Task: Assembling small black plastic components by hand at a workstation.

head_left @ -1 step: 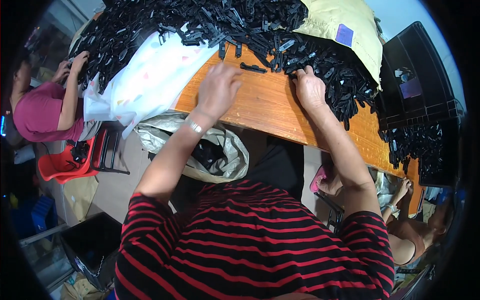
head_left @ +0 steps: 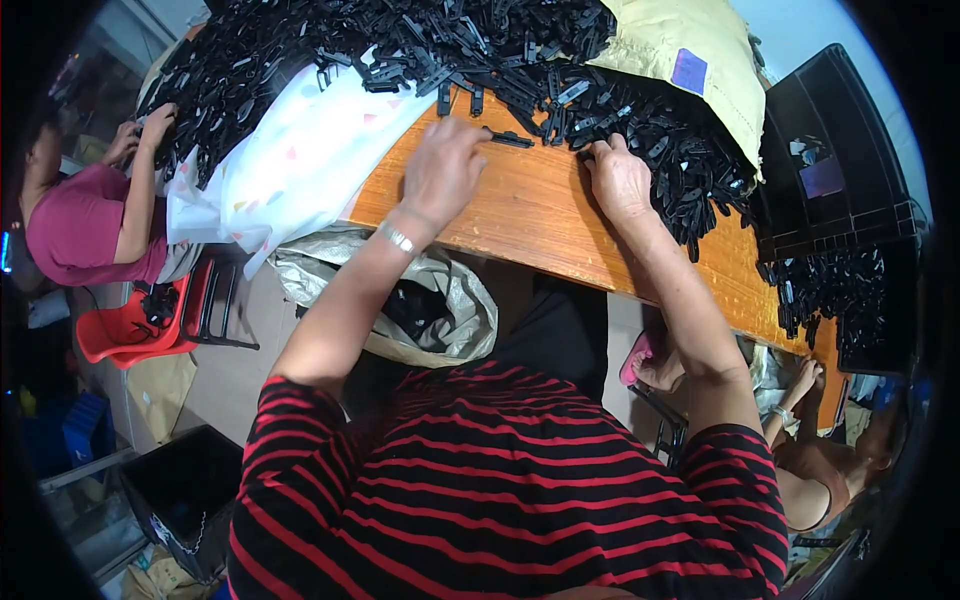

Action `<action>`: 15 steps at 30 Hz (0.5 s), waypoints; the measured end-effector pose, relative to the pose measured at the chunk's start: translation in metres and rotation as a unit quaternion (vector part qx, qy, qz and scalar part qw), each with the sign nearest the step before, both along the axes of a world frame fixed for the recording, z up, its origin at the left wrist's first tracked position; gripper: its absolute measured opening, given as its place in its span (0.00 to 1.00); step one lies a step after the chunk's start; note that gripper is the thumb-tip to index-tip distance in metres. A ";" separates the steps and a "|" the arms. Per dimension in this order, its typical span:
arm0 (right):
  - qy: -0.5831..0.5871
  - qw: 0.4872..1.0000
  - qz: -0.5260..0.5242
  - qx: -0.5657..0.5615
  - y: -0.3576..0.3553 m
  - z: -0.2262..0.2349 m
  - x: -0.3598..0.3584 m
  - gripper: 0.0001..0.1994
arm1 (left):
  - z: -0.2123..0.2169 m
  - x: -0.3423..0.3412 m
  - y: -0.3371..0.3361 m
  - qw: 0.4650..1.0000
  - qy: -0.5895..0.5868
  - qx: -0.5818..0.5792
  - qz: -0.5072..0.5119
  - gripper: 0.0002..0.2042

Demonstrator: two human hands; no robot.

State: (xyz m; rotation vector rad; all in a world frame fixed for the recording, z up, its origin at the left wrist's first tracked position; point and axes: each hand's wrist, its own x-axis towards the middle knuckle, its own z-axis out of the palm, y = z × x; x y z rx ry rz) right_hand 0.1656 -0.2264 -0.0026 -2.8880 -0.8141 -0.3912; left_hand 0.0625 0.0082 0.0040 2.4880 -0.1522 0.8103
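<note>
My left hand, with a metal watch or bracelet at the wrist, is over the wooden table. Its curled fingers close at the left end of a slim black plastic part, covering that end. To the right, my right hand rests at the near edge of a heap of black plastic parts. Its thumb and fingers are pinched together on a dark part, mostly hidden under the fingertips. More of the same black parts lie piled across the far side of the table.
A white plastic sheet drapes over the table's left. A tan sack sits at the far right beside a black bin. An open woven sack is below the front edge. Co-workers sit left and right.
My left hand has moved slightly right, its fingers reaching the left end of the black part. My right hand has barely moved.
</note>
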 end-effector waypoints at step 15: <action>0.183 0.961 0.109 0.178 0.029 0.005 -0.030 0.11 | 0.002 0.028 0.008 0.979 0.189 -0.050 -0.050 0.06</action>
